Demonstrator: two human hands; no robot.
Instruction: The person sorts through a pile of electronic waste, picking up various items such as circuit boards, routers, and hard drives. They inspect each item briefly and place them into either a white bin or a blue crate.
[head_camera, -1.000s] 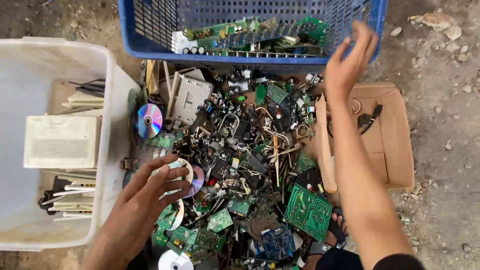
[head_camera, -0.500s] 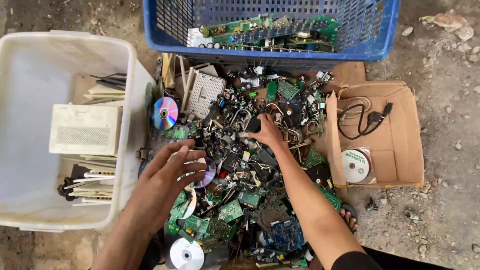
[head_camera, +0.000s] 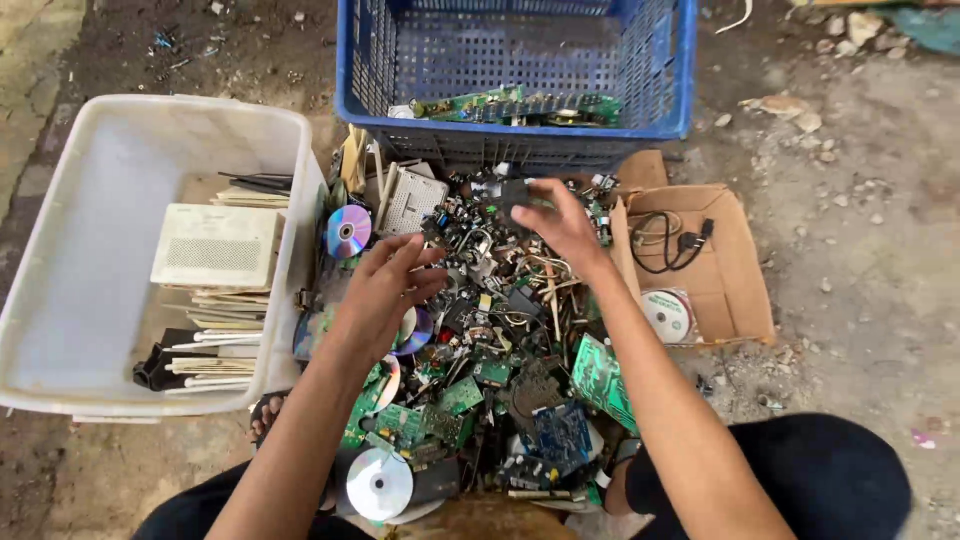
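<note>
Your right hand (head_camera: 560, 225) pinches a small dark part (head_camera: 515, 192); your left hand (head_camera: 385, 290) hovers with fingers spread over the scrap pile (head_camera: 500, 350). Four discs show: three (head_camera: 348, 232) around the pile, one in the cardboard box (head_camera: 740, 260).

My right hand (head_camera: 562, 225) pinches a small dark part (head_camera: 517, 193) at the far edge of the scrap pile (head_camera: 500, 340) (circuit boards, wires, discs, all jumbled). My left hand (head_camera: 385, 290) hovers open, fingers spread, above a shiny disc (head_camera: 413, 330).

blue perforated crate (head_camera: 515, 60), white tub (head_camera: 100, 200), green boards (head_camera: 605, 375)
</note>
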